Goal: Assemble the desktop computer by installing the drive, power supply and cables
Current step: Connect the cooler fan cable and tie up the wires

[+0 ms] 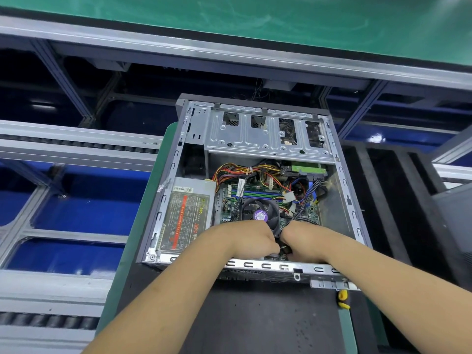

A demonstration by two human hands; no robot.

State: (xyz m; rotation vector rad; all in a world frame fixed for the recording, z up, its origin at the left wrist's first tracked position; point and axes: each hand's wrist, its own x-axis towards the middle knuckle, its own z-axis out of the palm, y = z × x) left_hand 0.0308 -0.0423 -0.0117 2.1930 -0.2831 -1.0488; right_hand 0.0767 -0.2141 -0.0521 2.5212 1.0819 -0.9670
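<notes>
Open computer case (342, 180) lies on the bench (255, 315). Power supply (187, 215) seated at case's left; drive (304, 170) at upper right, cables (258, 172) between. Left hand (251, 238) and right hand (302, 240) meet below the CPU fan (259, 213), fingers curled down; what each grip pinches, cannot tell.

A yellow-handled tool (343, 299) is laid on the black mat (255, 318) (green-edged). Roller rails (76, 145) are seen at left, blue bins (84, 213) below them.
</notes>
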